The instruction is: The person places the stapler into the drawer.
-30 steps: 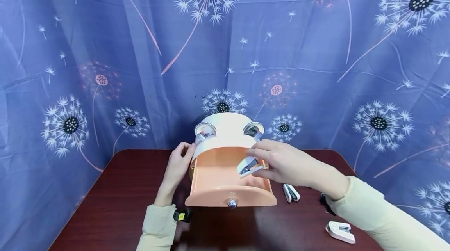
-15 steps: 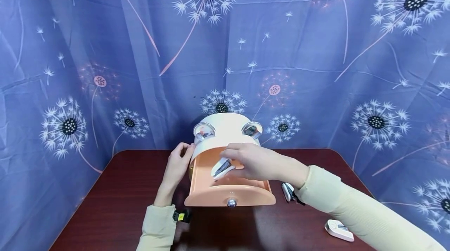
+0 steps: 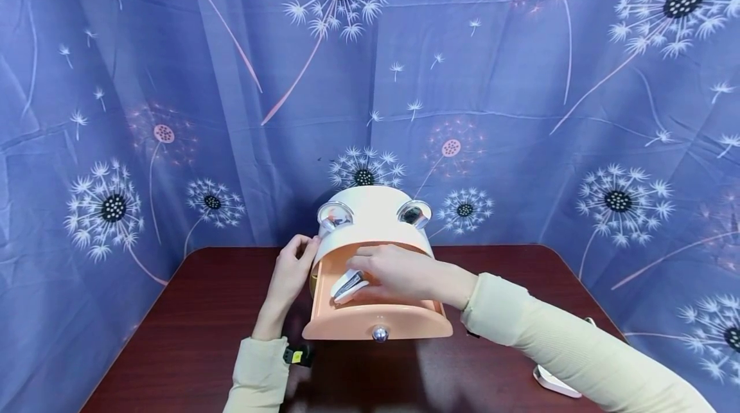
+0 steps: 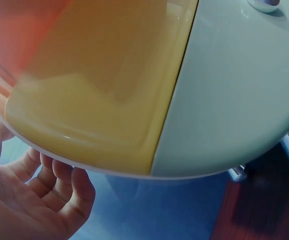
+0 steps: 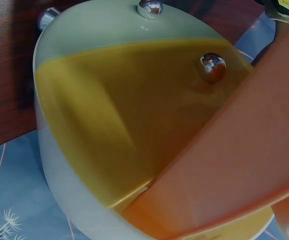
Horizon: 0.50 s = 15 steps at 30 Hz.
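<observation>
My right hand (image 3: 399, 272) holds a small white stapler (image 3: 347, 286) inside the pulled-out peach drawer (image 3: 378, 322), towards its left side. The drawer belongs to a rounded white cabinet (image 3: 378, 207) with a silver knob on the drawer's front. At the cabinet's left side, my left hand (image 3: 293, 272) touches the wall, its fingers bent in the left wrist view. Below the peach drawer, a yellow drawer (image 5: 109, 115) and a pale green drawer (image 4: 234, 100) are pushed in. The right wrist view does not show the stapler; the drawer blocks it.
Another white stapler (image 3: 556, 382) lies on the dark red-brown table (image 3: 202, 336), partly behind the right sleeve. Two round silver pieces (image 3: 335, 214) stick out of the cabinet's top. A blue dandelion-print curtain (image 3: 509, 79) hangs behind the table.
My right hand has carried the stapler leftward and lower into the peach drawer. The right sleeve now covers a stapler seen earlier beside the cabinet. My left hand has stayed put.
</observation>
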{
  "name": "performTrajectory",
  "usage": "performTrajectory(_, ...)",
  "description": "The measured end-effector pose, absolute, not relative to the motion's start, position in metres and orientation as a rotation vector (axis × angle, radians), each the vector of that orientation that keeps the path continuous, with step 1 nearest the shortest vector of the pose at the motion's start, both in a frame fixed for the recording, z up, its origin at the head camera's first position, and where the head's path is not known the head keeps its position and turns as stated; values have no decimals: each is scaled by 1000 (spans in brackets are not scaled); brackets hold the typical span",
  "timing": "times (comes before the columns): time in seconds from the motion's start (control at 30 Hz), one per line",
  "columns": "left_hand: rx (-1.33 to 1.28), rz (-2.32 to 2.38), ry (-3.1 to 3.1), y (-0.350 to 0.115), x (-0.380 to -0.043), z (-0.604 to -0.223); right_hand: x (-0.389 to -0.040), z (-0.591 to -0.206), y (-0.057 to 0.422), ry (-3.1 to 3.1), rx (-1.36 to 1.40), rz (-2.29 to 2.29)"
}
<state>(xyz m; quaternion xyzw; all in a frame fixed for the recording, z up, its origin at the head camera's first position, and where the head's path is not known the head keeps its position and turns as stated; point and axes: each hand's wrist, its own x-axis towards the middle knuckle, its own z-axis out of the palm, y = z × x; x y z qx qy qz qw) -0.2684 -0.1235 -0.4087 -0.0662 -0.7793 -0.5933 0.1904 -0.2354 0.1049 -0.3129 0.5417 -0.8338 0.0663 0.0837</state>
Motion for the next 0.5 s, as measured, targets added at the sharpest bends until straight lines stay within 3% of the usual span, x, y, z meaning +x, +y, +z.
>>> performTrajectory(0.5, -178, -1665, -2194, -124, -269, -410, -235, -321, 98, -2501, 1603, 156)
